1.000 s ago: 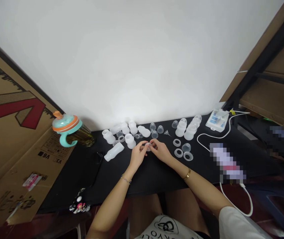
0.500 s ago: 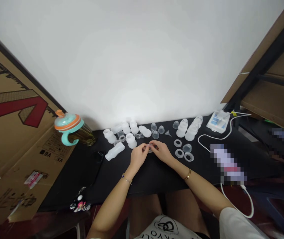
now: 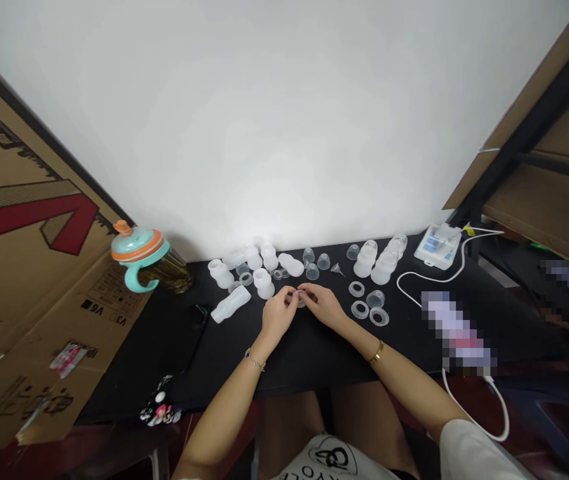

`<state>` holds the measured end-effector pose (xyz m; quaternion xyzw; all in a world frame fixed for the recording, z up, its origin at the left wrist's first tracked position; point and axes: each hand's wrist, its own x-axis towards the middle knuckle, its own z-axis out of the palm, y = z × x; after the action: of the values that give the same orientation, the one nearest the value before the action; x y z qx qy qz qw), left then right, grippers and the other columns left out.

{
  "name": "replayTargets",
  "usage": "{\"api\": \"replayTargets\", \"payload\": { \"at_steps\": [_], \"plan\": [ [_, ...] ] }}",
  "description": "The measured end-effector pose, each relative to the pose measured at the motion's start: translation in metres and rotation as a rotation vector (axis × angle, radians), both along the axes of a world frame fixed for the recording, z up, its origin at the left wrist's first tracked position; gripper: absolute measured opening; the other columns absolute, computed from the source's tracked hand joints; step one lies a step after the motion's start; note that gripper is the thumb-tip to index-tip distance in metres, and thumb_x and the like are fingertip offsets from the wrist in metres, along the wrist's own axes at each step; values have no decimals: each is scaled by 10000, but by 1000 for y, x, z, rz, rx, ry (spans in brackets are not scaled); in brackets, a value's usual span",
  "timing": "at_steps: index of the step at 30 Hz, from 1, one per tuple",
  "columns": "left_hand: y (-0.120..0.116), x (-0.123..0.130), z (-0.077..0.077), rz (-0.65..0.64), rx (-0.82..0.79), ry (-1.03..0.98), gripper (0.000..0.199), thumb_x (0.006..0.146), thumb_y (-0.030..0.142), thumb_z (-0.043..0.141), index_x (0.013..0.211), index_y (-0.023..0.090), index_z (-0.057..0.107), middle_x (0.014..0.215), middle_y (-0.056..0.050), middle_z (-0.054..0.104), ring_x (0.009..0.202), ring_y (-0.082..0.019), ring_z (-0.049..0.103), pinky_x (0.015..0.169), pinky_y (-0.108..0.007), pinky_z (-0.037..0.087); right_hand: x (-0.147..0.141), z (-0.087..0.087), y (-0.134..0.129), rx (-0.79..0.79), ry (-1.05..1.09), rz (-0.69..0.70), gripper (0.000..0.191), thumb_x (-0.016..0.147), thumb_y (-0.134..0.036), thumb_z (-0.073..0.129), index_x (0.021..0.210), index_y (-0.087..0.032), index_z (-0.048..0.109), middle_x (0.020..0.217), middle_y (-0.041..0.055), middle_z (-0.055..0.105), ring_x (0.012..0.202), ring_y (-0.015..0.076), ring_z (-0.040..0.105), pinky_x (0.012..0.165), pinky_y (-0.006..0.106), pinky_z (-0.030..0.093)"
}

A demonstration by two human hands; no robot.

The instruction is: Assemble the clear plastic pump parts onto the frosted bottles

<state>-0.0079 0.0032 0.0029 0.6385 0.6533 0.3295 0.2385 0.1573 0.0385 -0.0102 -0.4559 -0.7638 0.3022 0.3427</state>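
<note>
Between my two hands is a small translucent ring [image 3: 301,301], partly hidden by the fingers. My left hand [image 3: 279,311] pinches its left side, and my right hand [image 3: 318,303] pinches the right side, fingertips nearly meeting. Just left of them stands a white baby bottle [image 3: 263,285], open at the top. Another white bottle [image 3: 231,304] lies on its side nearer me. On the right, a loose ring [image 3: 379,317] lies beside a clear dome cap [image 3: 375,299]. Behind my hands are several more dome caps [image 3: 323,261] and a small clear funnel [image 3: 337,269].
Capped bottles [image 3: 383,267] stand at the back right, near a white power strip [image 3: 437,245] with a cable. A teal-lidded jug [image 3: 144,257] stands at left by a cardboard box [image 3: 39,287]. A dark phone-like slab [image 3: 184,337] lies on the black table [image 3: 309,360].
Both hands stay on the ring at the same spot, with only slight finger movement. The whole view has shifted very slightly.
</note>
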Motion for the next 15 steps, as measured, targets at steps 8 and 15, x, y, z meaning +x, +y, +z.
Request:
{"api": "replayTargets", "payload": {
  "at_steps": [8, 15],
  "plan": [
    [0, 0, 0, -13, -11, -95, 245, 980, 458, 512, 972, 242, 627, 741, 20, 728, 624, -156, 676, 617, -247, 433, 0, 3, -1, -31, -20, 17, 230, 979, -322, 559, 1111, -220, 718, 727, -13, 676, 634, 147, 592, 619, 237, 396],
    [-2, 3, 0, -63, -24, -77, 231, 1005, 439, 446, 997, 247, 574, 718, 28, 720, 566, -151, 643, 617, -254, 419, 0, 4, -2, -34, 22, 20, 196, 978, -275, 536, 1042, -209, 709, 696, -14, 667, 602, 142, 581, 598, 230, 383]
  ]
}}
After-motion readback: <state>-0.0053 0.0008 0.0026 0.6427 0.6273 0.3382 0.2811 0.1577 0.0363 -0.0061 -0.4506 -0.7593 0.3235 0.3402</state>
